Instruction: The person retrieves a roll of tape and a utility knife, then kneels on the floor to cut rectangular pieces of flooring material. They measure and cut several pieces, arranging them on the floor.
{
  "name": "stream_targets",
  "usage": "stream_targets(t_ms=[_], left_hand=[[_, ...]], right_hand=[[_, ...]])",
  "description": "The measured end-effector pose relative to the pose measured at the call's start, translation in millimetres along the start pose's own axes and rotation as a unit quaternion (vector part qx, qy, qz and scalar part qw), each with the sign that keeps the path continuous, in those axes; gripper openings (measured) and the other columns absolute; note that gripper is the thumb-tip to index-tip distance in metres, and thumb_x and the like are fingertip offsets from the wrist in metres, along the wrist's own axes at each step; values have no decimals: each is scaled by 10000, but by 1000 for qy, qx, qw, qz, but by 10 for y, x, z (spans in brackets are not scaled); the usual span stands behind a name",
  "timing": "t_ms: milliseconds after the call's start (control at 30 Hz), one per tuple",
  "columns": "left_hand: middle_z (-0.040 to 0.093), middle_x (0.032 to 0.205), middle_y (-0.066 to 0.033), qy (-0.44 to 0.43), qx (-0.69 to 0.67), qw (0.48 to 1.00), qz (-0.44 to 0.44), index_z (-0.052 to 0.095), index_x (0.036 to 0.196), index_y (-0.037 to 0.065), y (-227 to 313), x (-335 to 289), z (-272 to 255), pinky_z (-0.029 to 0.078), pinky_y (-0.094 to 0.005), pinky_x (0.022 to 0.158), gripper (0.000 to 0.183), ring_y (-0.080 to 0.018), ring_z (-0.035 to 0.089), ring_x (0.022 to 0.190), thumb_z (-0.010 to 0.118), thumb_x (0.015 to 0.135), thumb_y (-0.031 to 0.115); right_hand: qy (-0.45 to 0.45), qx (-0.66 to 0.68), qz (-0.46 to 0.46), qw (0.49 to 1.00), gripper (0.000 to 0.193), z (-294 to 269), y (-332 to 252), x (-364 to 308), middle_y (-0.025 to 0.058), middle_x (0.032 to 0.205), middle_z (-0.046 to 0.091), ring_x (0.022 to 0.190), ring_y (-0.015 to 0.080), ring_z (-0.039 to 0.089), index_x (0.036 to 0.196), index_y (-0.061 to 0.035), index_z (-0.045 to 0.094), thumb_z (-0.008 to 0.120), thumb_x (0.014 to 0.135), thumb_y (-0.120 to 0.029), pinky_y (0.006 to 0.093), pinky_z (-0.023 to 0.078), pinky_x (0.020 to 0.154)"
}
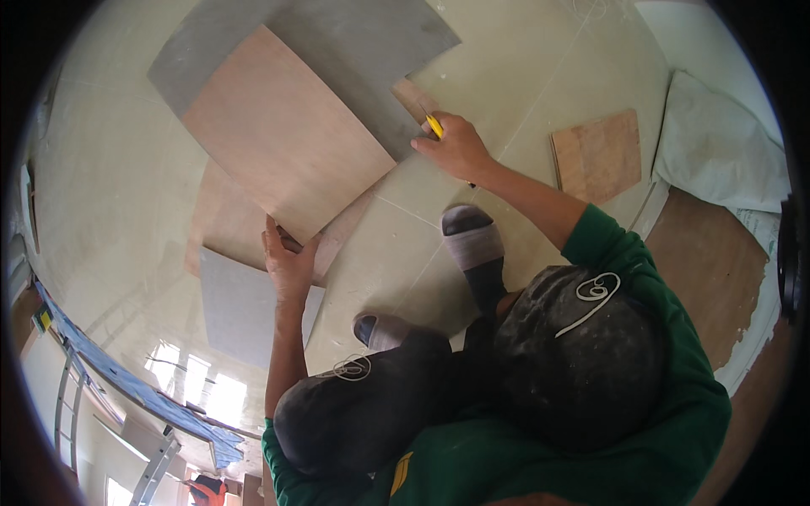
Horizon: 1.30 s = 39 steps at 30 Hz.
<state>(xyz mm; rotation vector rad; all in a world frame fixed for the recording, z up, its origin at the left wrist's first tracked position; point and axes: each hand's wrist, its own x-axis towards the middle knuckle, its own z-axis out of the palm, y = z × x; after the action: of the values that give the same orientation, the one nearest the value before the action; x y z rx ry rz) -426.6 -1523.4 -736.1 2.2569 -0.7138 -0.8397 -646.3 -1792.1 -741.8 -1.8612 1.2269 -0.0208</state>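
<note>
A thin pinkish-brown sheet (283,135), like veneer or laminate, lies slantwise over larger grey sheets (363,59) on the floor. My left hand (289,263) is at its near corner, thumb and fingers closed round the edge; part of the fingers is hidden beneath. To the right of the sheets my right hand (457,150) grips a yellow utility knife (434,126), its thin tip pointing away from me. A narrow brown offcut (413,99) lies just past that tip. Under the sheet's near side are another brown piece (226,215) and a small grey piece (240,308).
Stacked square brown pieces (597,156) lie on the right, near a white sack (717,143). My feet in sandals are close to the sheets. At the lower left are blue sheeting (135,367), a ladder (156,468) and a person in orange (207,491).
</note>
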Motion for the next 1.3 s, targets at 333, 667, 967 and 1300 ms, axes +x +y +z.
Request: stream_targets(t_ms=[333, 667, 967, 1300], left_hand=[[536, 1123, -141, -4, 18, 1000, -10, 355, 1473, -41, -27, -1, -15, 540, -358, 731, 915, -231, 615, 864, 846, 714, 100], [550, 1105, -166, 0, 40, 999, -14, 351, 1466, -59, -98, -9, -61, 539, -365, 739, 965, -246, 618, 841, 881, 688, 155], [604, 1155, -145, -1, 78, 997, -14, 472, 1414, -3, 166, 270, -748, 544, -352, 747, 704, -220, 639, 901, 806, 807, 121], [544, 1276, -203, 62, 205, 908, 361, 554, 1325, 13, 874, 1639, -102, 468, -472, 981, 496, -375, 515, 1235, 738, 899, 186]], right_hand=[[-11, -1, 69, 998, 386, -42, -124, -9, 202, 901, 692, 846, 319, 685, 982, 13, 651, 780, 795, -299, 397, 529, 766], [16, 46, 50, 998, 412, 66, -19, -10, 184, 941, 687, 897, 352, 679, 1040, -29, 605, 789, 797, -307, 429, 527, 787], [265, -86, 251, 927, 418, -1135, 1120, -607, 150, 880, 672, 796, 293, 652, 1051, -39, 621, 718, 870, -403, 418, 516, 731], [161, -198, 346, 903, 486, -1081, 3278, -1913, 170, 1079, 669, 880, 291, 662, 1268, -89, 599, 561, 952, -456, 403, 516, 792]])
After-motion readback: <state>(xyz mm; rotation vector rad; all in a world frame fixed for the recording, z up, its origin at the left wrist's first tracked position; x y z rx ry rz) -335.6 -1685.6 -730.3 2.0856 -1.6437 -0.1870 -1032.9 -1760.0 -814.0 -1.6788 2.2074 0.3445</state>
